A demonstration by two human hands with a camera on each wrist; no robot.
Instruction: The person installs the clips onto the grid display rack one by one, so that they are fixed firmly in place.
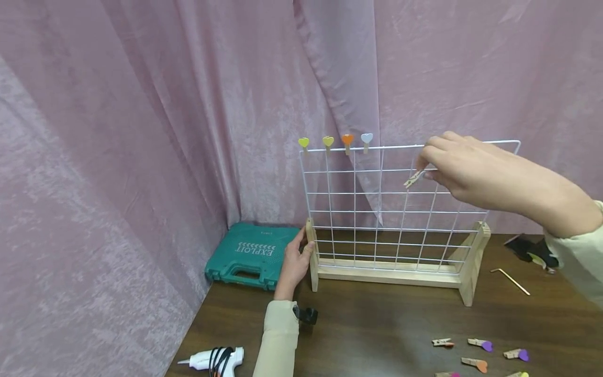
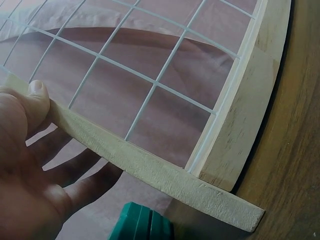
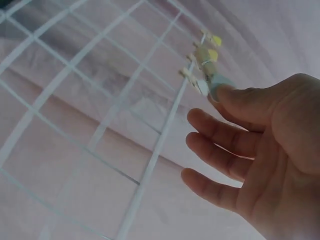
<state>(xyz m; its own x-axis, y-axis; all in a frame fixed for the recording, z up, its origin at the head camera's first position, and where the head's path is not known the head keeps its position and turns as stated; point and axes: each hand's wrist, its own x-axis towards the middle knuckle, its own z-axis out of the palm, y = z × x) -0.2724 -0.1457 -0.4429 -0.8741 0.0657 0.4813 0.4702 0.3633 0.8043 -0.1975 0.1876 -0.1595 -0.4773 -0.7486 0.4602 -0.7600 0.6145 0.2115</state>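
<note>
Clothespins [image 1: 472,362] on table [image 1: 372,335], head view only

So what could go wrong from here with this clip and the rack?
Two possible slips. The small clip is pinched only at its heart end by the right hand, so it might drop. The wooden stand could shift if the left hand, gripping one side, pushes unevenly while the wire grid is pressed.
</note>
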